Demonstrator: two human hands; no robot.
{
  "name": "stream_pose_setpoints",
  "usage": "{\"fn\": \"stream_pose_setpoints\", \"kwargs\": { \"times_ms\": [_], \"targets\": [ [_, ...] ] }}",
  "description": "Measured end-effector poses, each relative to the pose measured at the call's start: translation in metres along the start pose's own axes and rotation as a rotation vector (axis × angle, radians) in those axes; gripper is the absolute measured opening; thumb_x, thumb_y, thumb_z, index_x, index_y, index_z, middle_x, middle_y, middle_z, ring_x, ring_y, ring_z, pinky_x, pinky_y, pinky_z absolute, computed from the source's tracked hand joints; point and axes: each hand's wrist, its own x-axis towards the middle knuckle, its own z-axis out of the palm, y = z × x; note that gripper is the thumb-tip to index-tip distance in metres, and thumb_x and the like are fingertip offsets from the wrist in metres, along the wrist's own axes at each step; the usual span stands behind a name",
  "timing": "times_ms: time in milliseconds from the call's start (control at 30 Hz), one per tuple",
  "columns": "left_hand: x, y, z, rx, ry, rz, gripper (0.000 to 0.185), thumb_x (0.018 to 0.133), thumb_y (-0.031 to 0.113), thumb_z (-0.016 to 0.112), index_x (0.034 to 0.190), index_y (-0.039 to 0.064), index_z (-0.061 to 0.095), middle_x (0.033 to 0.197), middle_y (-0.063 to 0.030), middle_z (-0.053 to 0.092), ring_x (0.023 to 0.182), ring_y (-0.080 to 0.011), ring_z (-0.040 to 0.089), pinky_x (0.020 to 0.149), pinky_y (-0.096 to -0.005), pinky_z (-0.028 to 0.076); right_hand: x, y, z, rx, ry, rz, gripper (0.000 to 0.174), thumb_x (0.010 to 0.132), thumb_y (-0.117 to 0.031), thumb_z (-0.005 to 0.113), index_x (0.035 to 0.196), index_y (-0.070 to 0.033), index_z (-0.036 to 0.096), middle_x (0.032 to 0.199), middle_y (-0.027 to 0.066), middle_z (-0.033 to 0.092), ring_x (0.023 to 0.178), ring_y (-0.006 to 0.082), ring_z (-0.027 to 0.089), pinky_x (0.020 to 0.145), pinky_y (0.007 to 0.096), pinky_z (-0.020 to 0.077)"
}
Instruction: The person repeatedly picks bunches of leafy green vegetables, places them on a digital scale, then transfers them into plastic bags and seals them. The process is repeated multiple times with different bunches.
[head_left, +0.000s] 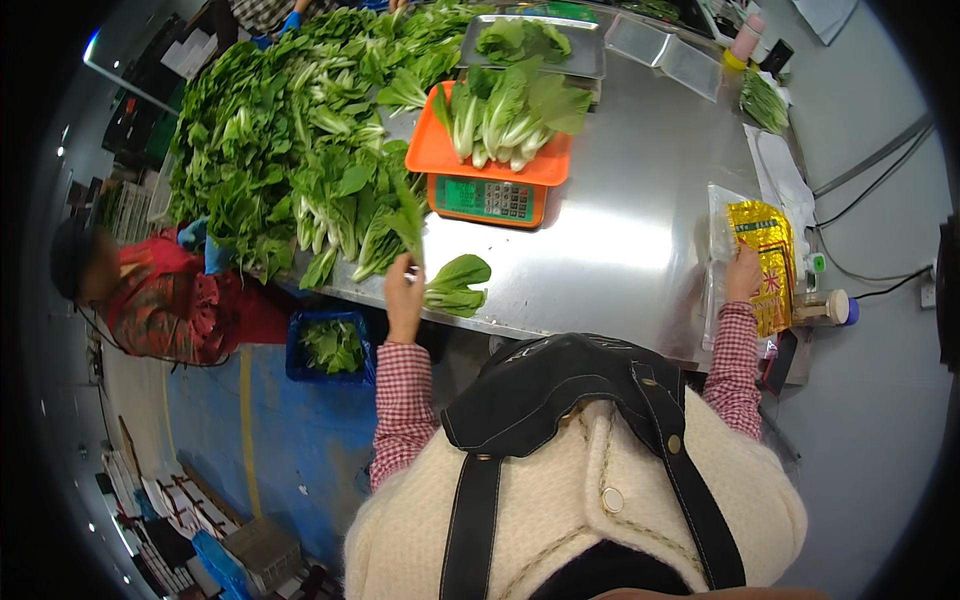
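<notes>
My left hand (404, 298) is at the table's near edge, its fingers closed around the base of a blurred leafy green (409, 217). Just right of it lies a small bunch of greens (457, 285). My right hand (742, 274) rests on the left side of a gold printed plastic bag (776, 259), fingers curled; whether they pinch it is unclear. Clear plastic bags (716, 225) lie partly under the gold one. Ahead stands an orange digital scale (486, 201), its orange tray (431, 146) bearing several heads of leafy greens (499, 120).
A large heap of greens (300, 135) covers the left of the metal table (622, 187). Behind the scale is a metal tray (585, 56) with more greens. A person (172, 292) in blue gloves works at left. A blue bin (300, 367) stands below. Jars (821, 307) sit at right.
</notes>
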Motion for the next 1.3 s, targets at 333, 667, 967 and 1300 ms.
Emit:
{"fn": "stream_pose_setpoints", "kwargs": {
  "times_ms": [333,667,967,1300],
  "targets": [
    [-0.010,-0.032,-0.011,0.435,-0.162,0.076,0.017,0.076,0.007,0.057,0.092,0.003,0.055,0.083,-0.0178,0.058,0.084,-0.0360,0.054,0.070,-0.0450,0.044,0.006,-0.122,-0.031,0.780,0.036,-0.377,0.024,0.077,-0.011,0.056,0.100,-0.001,0.056,0.078,0.0169,0.058,0.070,0.0317,0.058,0.061,0.0411,0.0443],
    [-0.015,-0.004,0.001,0.767,-0.357,-0.178,0.032,0.070,0.015,0.067,0.095,0.001,0.051,0.100,-0.0183,0.056,0.095,-0.0366,0.053,0.072,-0.0451,0.048,-0.023,-0.236,-0.017,1.158,-0.453,-0.342,0.035,0.082,-0.030,0.063,0.092,0.003,0.060,0.070,0.0082,0.060,0.063,0.0148,0.056,0.058,0.0269,0.0452],
    [0.077,0.087,0.061,0.056,0.001,0.218,0.012,0.082,0.012,0.056,0.088,0.002,0.055,0.081,-0.0151,0.060,0.075,-0.0335,0.058,0.063,-0.0433,0.045,0.033,-0.298,-0.054,1.511,-0.623,-0.135,0.037,0.085,-0.033,0.058,0.080,0.003,0.059,0.062,0.0034,0.056,0.051,0.0076,0.051,0.045,0.0234,0.0404],
    [0.180,0.086,0.107,0.338,0.205,0.329,0.031,0.076,-0.001,0.054,0.105,0.007,0.049,0.115,-0.0233,0.041,0.090,-0.0407,0.051,0.075,-0.0456,0.044,0.056,-0.349,-0.086,1.332,-0.083,-0.700,0.026,0.080,-0.023,0.060,0.097,-0.004,0.060,0.083,0.0132,0.061,0.068,0.0250,0.061,0.061,0.0352,0.0479]
  ]
}}
